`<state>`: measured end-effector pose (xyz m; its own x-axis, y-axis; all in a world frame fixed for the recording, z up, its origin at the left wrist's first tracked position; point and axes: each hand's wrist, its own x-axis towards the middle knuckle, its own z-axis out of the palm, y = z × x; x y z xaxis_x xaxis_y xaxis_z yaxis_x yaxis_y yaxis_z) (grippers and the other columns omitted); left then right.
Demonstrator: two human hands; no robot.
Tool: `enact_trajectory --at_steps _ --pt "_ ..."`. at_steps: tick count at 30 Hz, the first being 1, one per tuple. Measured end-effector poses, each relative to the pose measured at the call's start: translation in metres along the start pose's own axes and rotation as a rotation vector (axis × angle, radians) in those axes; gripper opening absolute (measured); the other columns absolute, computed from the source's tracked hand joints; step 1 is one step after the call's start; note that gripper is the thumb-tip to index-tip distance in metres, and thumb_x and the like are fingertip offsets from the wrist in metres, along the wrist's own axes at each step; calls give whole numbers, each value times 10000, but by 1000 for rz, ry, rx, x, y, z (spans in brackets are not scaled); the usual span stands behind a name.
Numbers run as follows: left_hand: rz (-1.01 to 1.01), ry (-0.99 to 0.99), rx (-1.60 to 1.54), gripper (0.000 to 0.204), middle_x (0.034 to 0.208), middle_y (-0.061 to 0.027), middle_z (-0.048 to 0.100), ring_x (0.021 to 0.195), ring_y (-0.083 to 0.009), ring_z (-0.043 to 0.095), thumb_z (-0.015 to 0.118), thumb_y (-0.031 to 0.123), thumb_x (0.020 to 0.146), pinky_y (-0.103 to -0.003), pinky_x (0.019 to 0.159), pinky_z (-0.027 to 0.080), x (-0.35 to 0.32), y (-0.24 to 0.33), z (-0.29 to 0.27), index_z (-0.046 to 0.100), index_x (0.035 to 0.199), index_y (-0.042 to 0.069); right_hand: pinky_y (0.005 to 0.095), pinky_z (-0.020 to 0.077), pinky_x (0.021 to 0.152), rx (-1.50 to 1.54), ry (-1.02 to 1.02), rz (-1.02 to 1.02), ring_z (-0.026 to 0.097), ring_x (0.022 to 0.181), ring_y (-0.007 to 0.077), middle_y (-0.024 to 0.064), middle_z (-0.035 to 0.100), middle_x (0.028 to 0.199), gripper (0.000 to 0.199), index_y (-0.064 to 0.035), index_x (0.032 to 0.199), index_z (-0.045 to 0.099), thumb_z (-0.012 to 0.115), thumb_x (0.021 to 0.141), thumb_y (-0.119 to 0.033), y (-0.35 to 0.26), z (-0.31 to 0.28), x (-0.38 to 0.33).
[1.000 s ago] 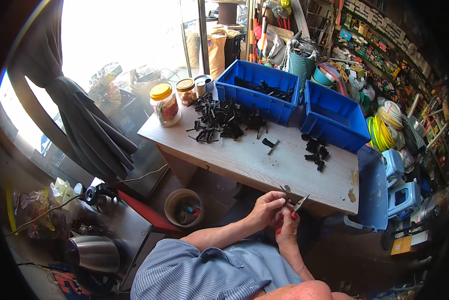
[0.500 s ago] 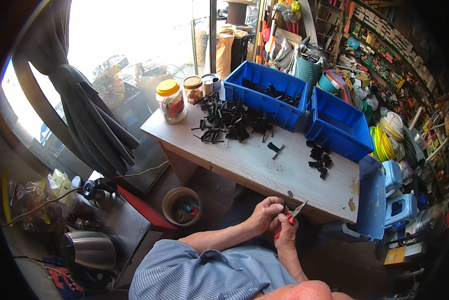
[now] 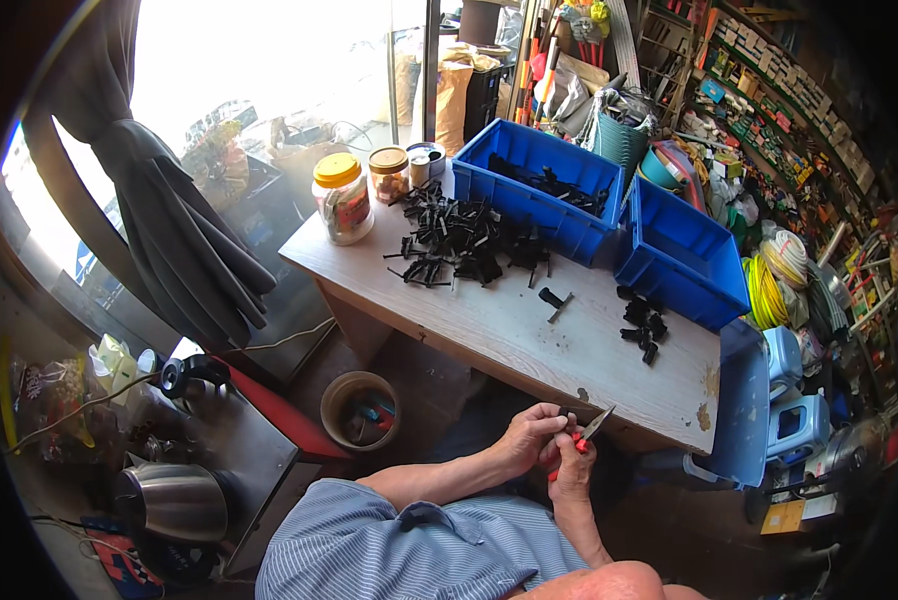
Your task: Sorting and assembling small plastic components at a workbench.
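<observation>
In front of the table's near edge, both my hands are close together over my lap. Pinched in the fingers of my left hand [image 3: 529,437] is a small black plastic part [image 3: 567,413], mostly covered by the fingertips. My right hand [image 3: 572,474] is closed around red-handled pliers [image 3: 597,424], whose pointed metal jaws tilt up and to the right, beside the part. On the table [image 3: 509,330] lie a big heap of black plastic parts [image 3: 459,235], a single black part with a stem [image 3: 554,301], and a smaller group of black pieces [image 3: 645,326] to the right.
A blue crate [image 3: 539,205] with black parts and another blue crate [image 3: 679,255] stand at the table's back. Lidded jars [image 3: 344,205] are at its far left. A bin [image 3: 359,412] sits on the floor; a kettle [image 3: 179,500] is left. Light-blue stools [image 3: 797,425] stand right.
The view has shifted slightly. My hands stay together at nearly the same spot, the left still on the black part and the right still on the pliers.
</observation>
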<state>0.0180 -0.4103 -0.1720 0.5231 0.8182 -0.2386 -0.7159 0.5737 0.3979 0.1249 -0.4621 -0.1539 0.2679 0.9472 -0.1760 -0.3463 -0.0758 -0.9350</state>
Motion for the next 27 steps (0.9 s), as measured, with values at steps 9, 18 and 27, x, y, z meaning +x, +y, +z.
enact_trajectory --at_steps 9,18,27 --pt "-25 -16 -19 328 1130 -94 632 1022 -202 653 666 82 928 -346 903 545 8 10 -10 556 1233 39 310 478 521 110 -19 47 533 521 162 44 508 622 127 -87 891 530 648 887 -135 7 -10 7" --pt "291 -168 887 351 993 -61 680 892 -80 617 661 226 976 -244 782 524 18 28 -20 646 1222 -24 342 525 466 19 5 192 561 516 177 44 525 638 166 -104 984 537 662 878 -133 8 -18 6" --pt "194 -102 921 358 817 -23 624 633 -75 549 574 213 1008 -238 553 468 11 26 -11 604 1290 -5 327 537 480 -32 133 149 561 542 143 27 554 708 228 -87 1047 570 694 863 -138 12 -17 9"
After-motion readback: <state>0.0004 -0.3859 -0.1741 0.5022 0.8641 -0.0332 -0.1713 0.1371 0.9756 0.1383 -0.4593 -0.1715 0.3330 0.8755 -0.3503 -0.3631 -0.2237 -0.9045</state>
